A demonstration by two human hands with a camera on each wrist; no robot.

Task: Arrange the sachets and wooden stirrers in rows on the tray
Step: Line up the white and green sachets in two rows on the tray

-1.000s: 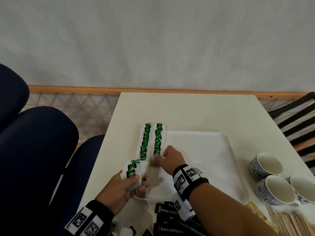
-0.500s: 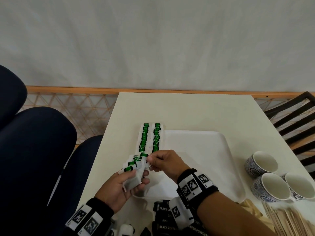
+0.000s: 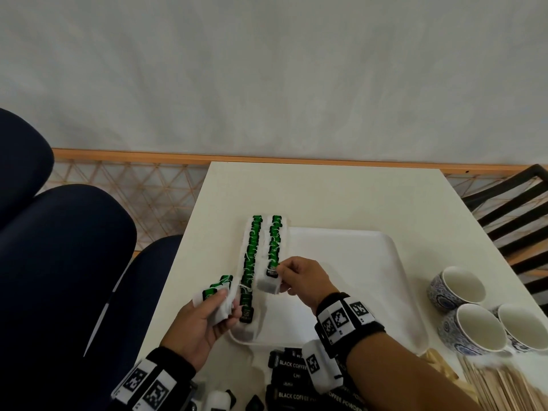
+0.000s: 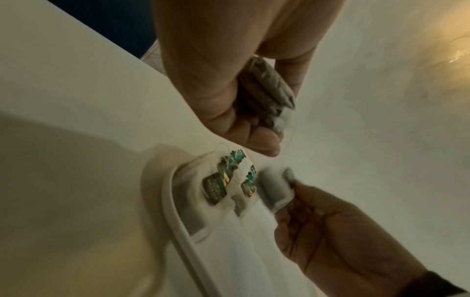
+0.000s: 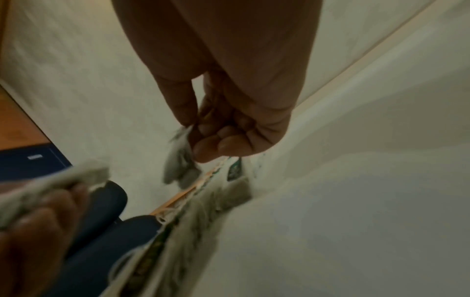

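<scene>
Two rows of green-tagged tea bag sachets [image 3: 252,256] lie along the left side of the white tray [image 3: 355,262]. My left hand [image 3: 204,318] grips a small stack of tea bags [image 3: 215,296] just left of the tray's near corner; the stack [image 4: 269,100] shows between its fingers in the left wrist view. My right hand [image 3: 299,280] pinches one tea bag [image 3: 269,284] at the near end of the right row, just above the tray; the bag [image 5: 179,164] hangs from its fingertips in the right wrist view. Wooden stirrers [image 3: 498,387] lie at the bottom right.
Black coffee powder sachets [image 3: 287,381] are piled on the table below the tray. Three blue-patterned cups [image 3: 474,327] stand to the tray's right. Dark blue chairs [image 3: 74,262] are left of the table, a black slatted chair [image 3: 516,209] at the right.
My right hand left the right row, took one tea bag from the stack in my left hand, and carried it right to the near end of that row.
</scene>
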